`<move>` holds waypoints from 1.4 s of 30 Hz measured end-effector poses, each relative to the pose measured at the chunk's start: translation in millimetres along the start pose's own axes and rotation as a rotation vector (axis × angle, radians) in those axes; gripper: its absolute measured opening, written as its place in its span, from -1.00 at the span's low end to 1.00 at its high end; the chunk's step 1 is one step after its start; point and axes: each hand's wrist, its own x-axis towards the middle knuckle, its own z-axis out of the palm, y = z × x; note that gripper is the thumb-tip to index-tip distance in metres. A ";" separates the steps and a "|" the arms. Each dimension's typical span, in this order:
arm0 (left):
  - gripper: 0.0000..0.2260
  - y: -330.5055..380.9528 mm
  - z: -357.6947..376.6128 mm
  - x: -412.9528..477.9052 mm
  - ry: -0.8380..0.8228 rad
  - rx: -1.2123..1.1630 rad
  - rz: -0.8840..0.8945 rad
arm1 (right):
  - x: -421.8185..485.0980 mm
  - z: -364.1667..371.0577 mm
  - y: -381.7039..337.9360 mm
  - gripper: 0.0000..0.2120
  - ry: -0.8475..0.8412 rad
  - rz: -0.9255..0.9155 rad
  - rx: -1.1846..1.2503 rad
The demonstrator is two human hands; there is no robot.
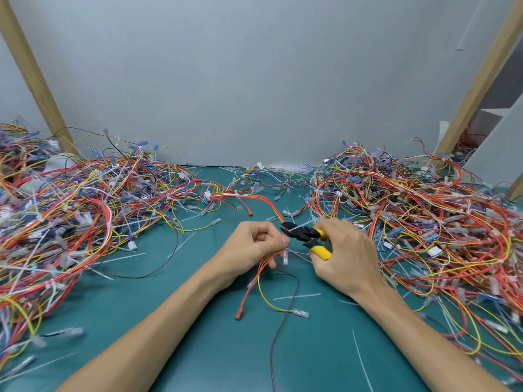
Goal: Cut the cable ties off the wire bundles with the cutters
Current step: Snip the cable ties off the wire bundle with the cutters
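Note:
My left hand (253, 244) pinches a thin bundle of red, orange and yellow wires (261, 274) just above the green mat. In my right hand (343, 256) are the cutters (307, 236), yellow handles in the palm and black jaws pointing left. The jaw tips sit on a white cable tie (295, 226) at the bundle, right beside my left fingertips. From there the bundle runs back toward the left pile and forward over the mat, ending in red and clear connectors.
Big tangled piles of wire harnesses lie at the left (70, 210) and the right (424, 216). Cut white ties (297, 296) are scattered on the green mat (198, 335). A loose black wire (278, 335) trails toward me. Wooden posts (34, 75) lean against the grey wall.

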 end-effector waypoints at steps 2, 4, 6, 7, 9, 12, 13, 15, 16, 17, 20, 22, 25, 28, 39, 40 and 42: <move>-0.81 -0.7 0.5 0.7 0.025 0.003 0.019 | 0.9 0.2 1.2 -0.74 0.012 0.005 0.009; -0.83 -1.2 1.6 1.1 0.034 0.010 0.030 | 0.7 0.5 2.3 -0.70 0.007 0.014 0.012; -0.83 -1.8 2.6 0.8 0.039 0.006 0.035 | 0.0 0.6 2.5 -0.68 0.000 0.023 0.013; -0.83 -2.1 3.1 0.9 0.041 -0.001 0.037 | 0.0 0.7 2.7 -0.67 0.000 0.024 0.011; -0.82 -2.7 3.3 0.8 0.043 -0.005 0.038 | -0.1 1.1 2.8 -0.66 -0.005 0.025 0.007; -0.81 -2.9 2.4 1.3 0.041 0.007 0.038 | 0.6 1.5 3.0 -0.66 -0.006 0.020 0.010; -0.81 -3.2 2.2 1.7 0.038 0.012 0.037 | 0.7 1.6 3.1 -0.67 -0.006 0.016 0.007; -0.80 -4.0 2.1 2.4 0.036 0.017 0.035 | 0.9 1.6 3.0 -0.70 -0.006 0.005 0.006; -0.79 -4.5 2.2 2.7 0.036 0.018 0.034 | 1.0 1.3 2.8 -0.72 -0.006 0.002 0.008; -0.79 -5.2 2.5 3.0 0.038 0.019 0.034 | 0.9 1.0 2.4 -0.75 -0.008 0.001 0.011; -0.80 -6.6 1.9 3.7 0.036 0.032 0.029 | 0.2 -0.7 0.5 -0.85 -0.031 0.026 0.011; -0.81 -6.9 2.0 3.7 0.035 0.040 0.024 | -0.5 -1.4 0.3 -0.86 -0.046 0.049 0.018; -0.81 -6.4 1.8 3.6 0.034 0.044 0.028 | -0.9 -2.3 -0.1 -0.80 -0.053 0.045 0.036; -0.81 -6.1 1.7 2.7 0.027 0.055 0.033 | -0.8 -3.5 -1.0 -0.73 -0.055 0.026 0.033; -0.80 -5.1 -0.6 1.7 -0.004 0.040 0.029 | -0.6 -3.5 1.4 -0.87 -0.083 0.030 0.024; -0.80 -5.3 -0.6 1.8 -0.004 0.040 0.030 | -0.6 -3.6 1.7 -0.87 -0.084 0.028 0.027; -0.80 -6.0 -0.3 2.0 -0.002 0.043 0.029 | -0.6 -3.4 2.1 -0.88 -0.088 0.028 0.026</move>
